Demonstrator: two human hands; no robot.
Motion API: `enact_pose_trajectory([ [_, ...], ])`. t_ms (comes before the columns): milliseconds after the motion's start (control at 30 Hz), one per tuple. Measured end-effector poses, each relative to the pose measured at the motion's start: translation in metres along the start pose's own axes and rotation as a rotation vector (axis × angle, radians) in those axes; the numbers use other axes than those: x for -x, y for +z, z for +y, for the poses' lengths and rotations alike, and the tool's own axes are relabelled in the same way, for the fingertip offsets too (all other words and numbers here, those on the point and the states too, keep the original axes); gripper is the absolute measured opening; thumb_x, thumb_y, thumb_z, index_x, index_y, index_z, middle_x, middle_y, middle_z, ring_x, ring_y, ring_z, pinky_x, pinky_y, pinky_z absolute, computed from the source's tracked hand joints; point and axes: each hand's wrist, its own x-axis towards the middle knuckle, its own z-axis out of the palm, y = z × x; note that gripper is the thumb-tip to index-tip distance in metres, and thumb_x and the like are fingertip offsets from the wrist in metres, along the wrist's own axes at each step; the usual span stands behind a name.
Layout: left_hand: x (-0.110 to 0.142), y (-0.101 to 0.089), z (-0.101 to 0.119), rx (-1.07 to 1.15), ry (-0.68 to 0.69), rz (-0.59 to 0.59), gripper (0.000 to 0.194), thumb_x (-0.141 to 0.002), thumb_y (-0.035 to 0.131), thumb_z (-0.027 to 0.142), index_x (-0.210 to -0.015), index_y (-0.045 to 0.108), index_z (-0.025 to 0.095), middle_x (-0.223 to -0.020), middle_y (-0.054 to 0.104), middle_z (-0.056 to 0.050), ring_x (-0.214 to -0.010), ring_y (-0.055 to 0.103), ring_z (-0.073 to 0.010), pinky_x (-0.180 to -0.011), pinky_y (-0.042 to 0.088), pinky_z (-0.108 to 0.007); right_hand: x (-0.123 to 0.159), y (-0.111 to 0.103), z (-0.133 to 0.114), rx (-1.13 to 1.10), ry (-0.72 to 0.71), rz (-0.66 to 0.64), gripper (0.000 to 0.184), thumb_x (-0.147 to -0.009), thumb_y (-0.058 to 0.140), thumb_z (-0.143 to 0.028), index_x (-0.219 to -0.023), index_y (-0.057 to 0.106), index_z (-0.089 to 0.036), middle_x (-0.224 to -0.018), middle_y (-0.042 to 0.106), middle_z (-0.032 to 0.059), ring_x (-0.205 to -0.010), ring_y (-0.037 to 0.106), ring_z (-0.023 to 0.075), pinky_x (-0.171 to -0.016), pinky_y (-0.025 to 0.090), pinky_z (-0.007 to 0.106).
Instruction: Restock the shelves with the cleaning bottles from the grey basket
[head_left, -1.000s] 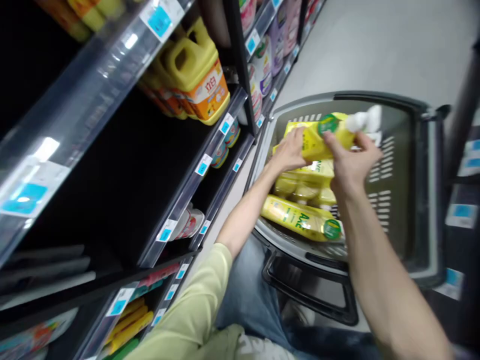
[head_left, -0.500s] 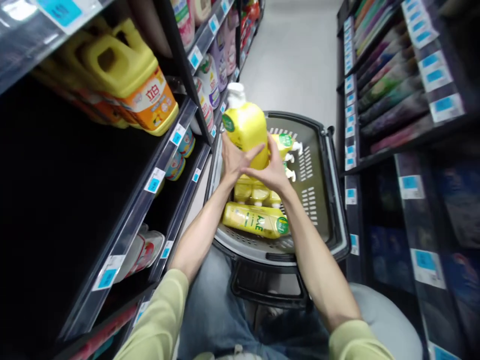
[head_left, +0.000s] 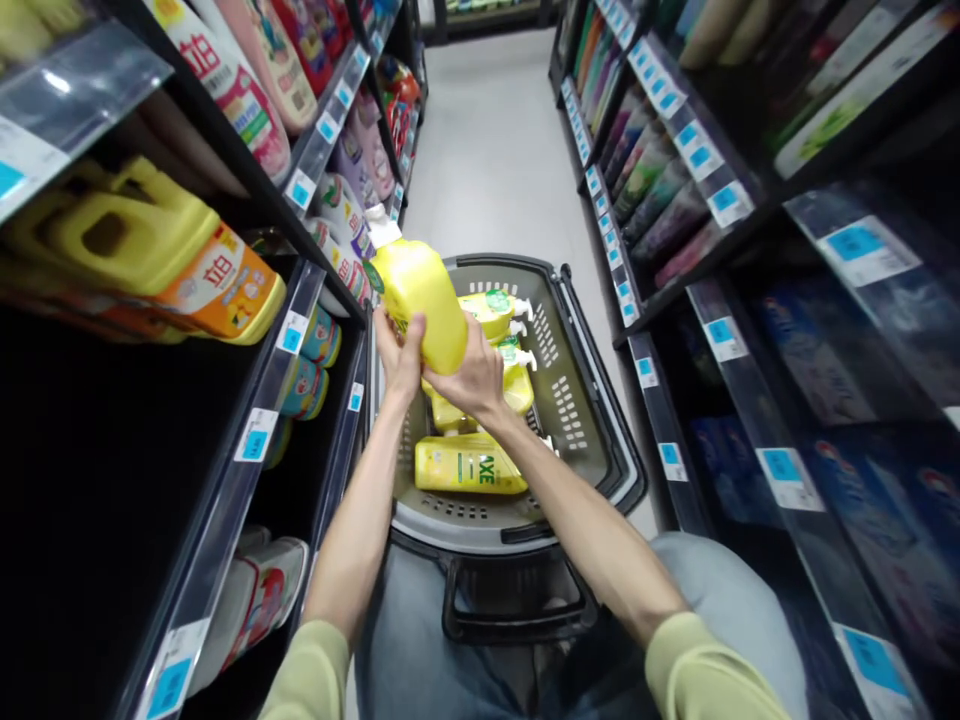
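Observation:
Both my hands hold one yellow pump bottle (head_left: 420, 295) upright above the left side of a grey shopping basket (head_left: 592, 440). My left hand (head_left: 397, 355) grips its left lower side, fingers wrapped round it. My right hand (head_left: 472, 380) cups its bottom right. The bottle's white pump top points up and to the left, toward the left shelf. Several more yellow bottles (head_left: 469, 465) lie in the basket, one in front labelled AXE.
A dark shelf unit on the left holds yellow and orange jugs (head_left: 172, 265), round tins (head_left: 319, 345) and pink bottles (head_left: 247, 95). Another shelf unit (head_left: 720, 250) with packets lines the right. A grey aisle floor (head_left: 502, 150) runs ahead. The basket's black handle (head_left: 517, 610) lies by my knees.
I lifted the yellow bottle out of the basket, turned it upright and carried it left toward the shelf. My head rose, so the aisle and right shelves came into view.

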Motion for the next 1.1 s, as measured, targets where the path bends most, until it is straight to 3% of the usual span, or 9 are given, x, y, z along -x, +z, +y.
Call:
enact_pose_trajectory([
  [100,-0.004,0.000,0.007,0.250,-0.123,-0.089,0.059,-0.080,0.074,0.073,-0.105,0.066,0.021,-0.105,0.072,-0.005,-0.108,0.070,-0.0247,-0.096,0.056,-0.034,-0.003,-0.006,-0.005,-0.277,0.091,0.042,0.099,-0.061,0.091,-0.051,-0.145,0.048,-0.021,-0.129,0.069,0.0143,-0.112,0.069,0.0372,-0.099,0.058,0.056],
  [233,0.002,0.002,0.012,0.388,-0.406,-0.360,0.069,-0.078,0.074,0.075,-0.117,0.071,0.018,-0.116,0.074,-0.013,-0.120,0.067,-0.0349,-0.099,0.058,-0.044,-0.008,-0.011,-0.006,-0.778,0.159,0.006,0.067,-0.069,0.087,-0.054,-0.122,0.061,-0.022,-0.116,0.074,0.0097,-0.104,0.072,0.0308,-0.091,0.061,0.047],
  [300,0.007,0.004,0.013,0.403,-0.408,-0.420,0.074,-0.077,0.078,0.071,-0.128,0.068,0.018,-0.124,0.073,-0.014,-0.123,0.067,-0.0364,-0.101,0.058,-0.046,-0.012,-0.012,-0.006,-0.979,0.216,0.000,0.052,-0.078,0.080,-0.057,-0.112,0.062,-0.022,-0.111,0.075,0.0089,-0.099,0.073,0.0288,-0.087,0.062,0.044],
  [400,0.012,0.005,0.011,0.393,-0.328,-0.434,0.078,-0.077,0.083,0.062,-0.139,0.062,0.020,-0.133,0.070,-0.014,-0.125,0.066,-0.0358,-0.104,0.057,-0.046,-0.016,-0.013,-0.007,-1.143,0.287,0.011,0.049,-0.085,0.073,-0.061,-0.111,0.061,-0.022,-0.109,0.076,0.0081,-0.100,0.073,0.0277,-0.084,0.063,0.040],
  [600,0.011,0.004,0.006,0.399,-0.255,-0.364,0.075,-0.075,0.085,0.056,-0.136,0.059,0.021,-0.129,0.071,-0.014,-0.125,0.066,-0.0366,-0.104,0.056,-0.048,-0.017,-0.015,-0.008,-1.143,0.230,-0.051,0.045,-0.086,0.075,-0.057,-0.109,0.062,-0.022,-0.112,0.075,0.0078,-0.105,0.073,0.0279,-0.084,0.062,0.038],
  [867,0.014,0.006,0.011,0.393,-0.292,-0.326,0.071,-0.072,0.085,0.056,-0.128,0.062,0.020,-0.124,0.073,-0.013,-0.120,0.069,-0.0368,-0.099,0.058,-0.046,-0.016,-0.014,-0.008,-1.158,0.254,-0.050,0.046,-0.086,0.074,-0.059,-0.110,0.060,-0.022,-0.111,0.075,0.0081,-0.108,0.072,0.0280,-0.087,0.061,0.040],
  [1100,0.016,0.005,0.013,0.381,-0.282,-0.317,0.073,-0.071,0.085,0.057,-0.131,0.063,0.021,-0.116,0.075,-0.012,-0.121,0.068,-0.0374,-0.098,0.057,-0.046,-0.018,-0.012,-0.004,-1.033,0.264,-0.027,0.056,-0.088,0.057,-0.077,-0.104,0.059,-0.023,-0.113,0.075,0.0100,-0.115,0.070,0.0305,-0.086,0.062,0.042],
])
